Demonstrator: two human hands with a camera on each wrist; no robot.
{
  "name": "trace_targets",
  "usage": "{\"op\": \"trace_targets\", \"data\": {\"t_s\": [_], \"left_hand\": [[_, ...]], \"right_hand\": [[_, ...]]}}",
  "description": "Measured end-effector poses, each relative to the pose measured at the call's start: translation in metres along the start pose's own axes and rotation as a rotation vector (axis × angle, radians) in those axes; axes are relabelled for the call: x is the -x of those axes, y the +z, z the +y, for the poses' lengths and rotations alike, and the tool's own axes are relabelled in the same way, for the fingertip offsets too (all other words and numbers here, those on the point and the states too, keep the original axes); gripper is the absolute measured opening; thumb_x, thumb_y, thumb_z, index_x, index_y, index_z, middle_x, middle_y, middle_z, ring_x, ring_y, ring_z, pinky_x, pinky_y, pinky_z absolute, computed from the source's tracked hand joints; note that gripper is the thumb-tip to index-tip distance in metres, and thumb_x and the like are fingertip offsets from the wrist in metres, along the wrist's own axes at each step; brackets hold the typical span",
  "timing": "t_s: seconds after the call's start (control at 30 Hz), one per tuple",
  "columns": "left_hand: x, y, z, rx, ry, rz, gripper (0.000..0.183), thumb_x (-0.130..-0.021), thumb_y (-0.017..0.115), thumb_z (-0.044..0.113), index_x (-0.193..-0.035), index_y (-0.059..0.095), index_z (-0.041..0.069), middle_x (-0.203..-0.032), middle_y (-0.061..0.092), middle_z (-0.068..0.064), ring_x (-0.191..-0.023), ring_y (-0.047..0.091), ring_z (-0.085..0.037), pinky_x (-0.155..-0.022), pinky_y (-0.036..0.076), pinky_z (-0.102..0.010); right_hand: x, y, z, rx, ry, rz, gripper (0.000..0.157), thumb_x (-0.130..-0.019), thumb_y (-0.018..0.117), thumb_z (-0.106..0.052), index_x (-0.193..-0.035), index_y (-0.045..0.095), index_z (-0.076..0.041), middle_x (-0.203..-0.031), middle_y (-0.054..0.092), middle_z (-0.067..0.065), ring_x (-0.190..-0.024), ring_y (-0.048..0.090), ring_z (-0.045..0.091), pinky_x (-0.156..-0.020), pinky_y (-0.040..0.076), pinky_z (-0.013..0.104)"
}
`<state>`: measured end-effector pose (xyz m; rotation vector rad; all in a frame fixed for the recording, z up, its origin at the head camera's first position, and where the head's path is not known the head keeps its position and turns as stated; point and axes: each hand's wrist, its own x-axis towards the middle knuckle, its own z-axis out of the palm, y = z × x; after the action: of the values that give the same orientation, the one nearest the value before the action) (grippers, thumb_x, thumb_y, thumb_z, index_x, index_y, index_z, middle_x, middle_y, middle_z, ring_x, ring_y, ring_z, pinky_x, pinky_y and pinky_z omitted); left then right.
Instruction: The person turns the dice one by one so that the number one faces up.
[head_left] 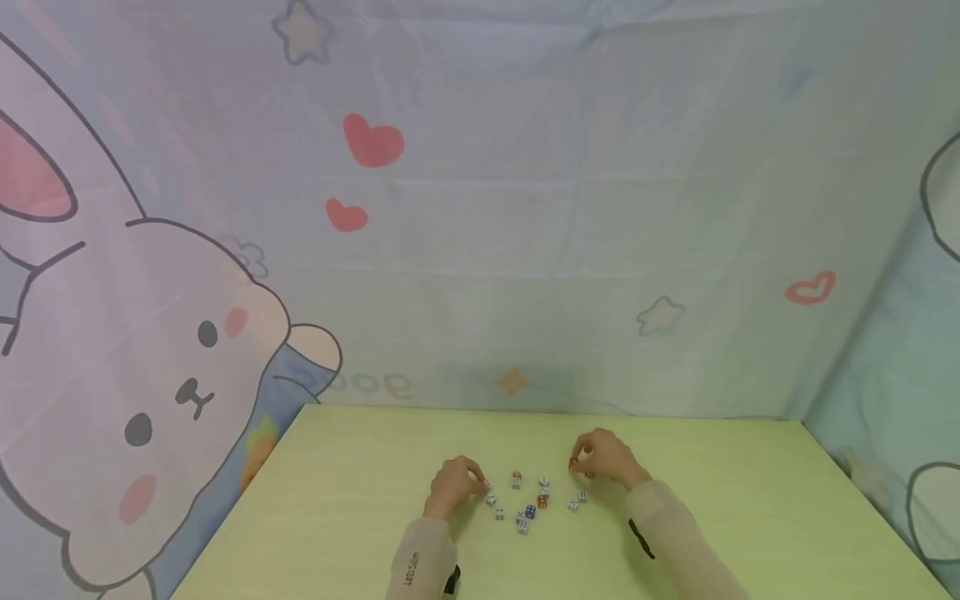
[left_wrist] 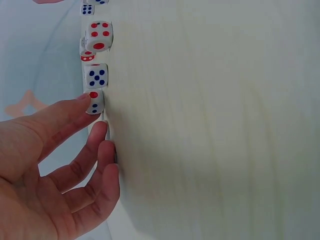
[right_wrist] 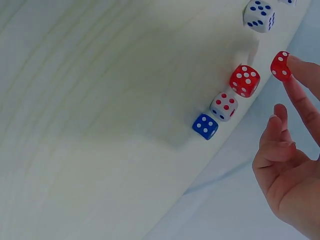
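In the head view my left hand (head_left: 453, 486) is low at the left edge of a loose group of small dice. Its thumb and forefinger pinch a white die (left_wrist: 94, 102) showing a red spot and blue spots; the other fingers curl loosely below. Another white die (left_wrist: 96, 76), with five blue spots, stands right beside that one. Over on the right, my right hand (head_left: 606, 455) pinches a red die (right_wrist: 281, 66) between thumb and fingertip. Near it on the tabletop are a second red die (right_wrist: 245, 81), a white die (right_wrist: 224, 106) and a blue die (right_wrist: 205, 126).
Between the hands lie several more dice, among them a blue die (head_left: 530, 512), a red die (head_left: 542, 502) and a white die (head_left: 522, 527). The pale yellow-green table (head_left: 337, 500) ends at a printed cloth backdrop (head_left: 525, 250) behind.
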<state>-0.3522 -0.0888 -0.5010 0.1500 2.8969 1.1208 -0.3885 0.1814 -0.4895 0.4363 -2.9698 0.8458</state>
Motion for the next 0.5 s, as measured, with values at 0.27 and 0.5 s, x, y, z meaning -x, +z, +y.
{"op": "trace_targets", "data": {"t_s": [0.27,0.5], "left_hand": [[-0.0011,-0.0008,-0.0003,-0.007,0.004,0.004,0.008,-0.074,0.070,0.014,-0.078,0.067,0.007,-0.112,0.060,-0.020,-0.073,0.052,-0.021,-0.058,0.040,-0.031],[0.0004,-0.0008,-0.0001,0.012,-0.006,0.010,0.009,-0.074,0.070,0.013,-0.079,0.067,0.006,-0.112,0.059,-0.021,-0.062,0.047,-0.017,-0.051,0.037,-0.027]], "right_hand": [[0.0005,0.0024,-0.0006,-0.003,0.031,-0.023,0.006,-0.072,0.072,-0.016,-0.073,0.067,-0.016,-0.095,0.062,0.009,-0.072,0.053,0.015,-0.066,0.046,0.038],[-0.0011,0.0076,0.0026,0.022,0.014,-0.003,0.009,-0.069,0.075,-0.016,-0.070,0.066,-0.017,-0.090,0.063,0.005,-0.076,0.053,0.017,-0.060,0.044,0.032]]}}
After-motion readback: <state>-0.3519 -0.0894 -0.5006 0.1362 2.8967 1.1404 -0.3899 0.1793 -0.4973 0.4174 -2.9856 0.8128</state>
